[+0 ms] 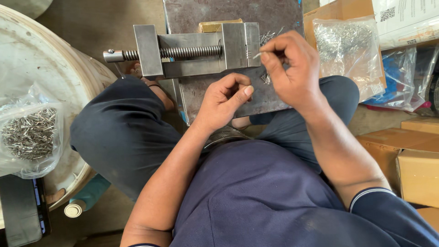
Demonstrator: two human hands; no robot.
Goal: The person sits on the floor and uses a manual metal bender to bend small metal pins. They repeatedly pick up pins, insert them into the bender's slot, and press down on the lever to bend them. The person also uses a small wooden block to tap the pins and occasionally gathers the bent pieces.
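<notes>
The right hand [292, 68] pinches a thin metal pin [257, 55] between thumb and forefinger, just beside the right-hand jaw of the bench vise [201, 49]; the left hand [224, 100] is curled narrow, whether holding anything I cannot tell; more loose pins [266, 78] lie on the steel plate [256, 98]; light, stiff, likely slippery, best nipped mid-shaft; a bag of pins [29, 132] sits far left.

One head-worn camera looks steeply down from close above the seated person's lap, the metal vise [196, 50] toward twelve o'clock, the torso at six.
</notes>
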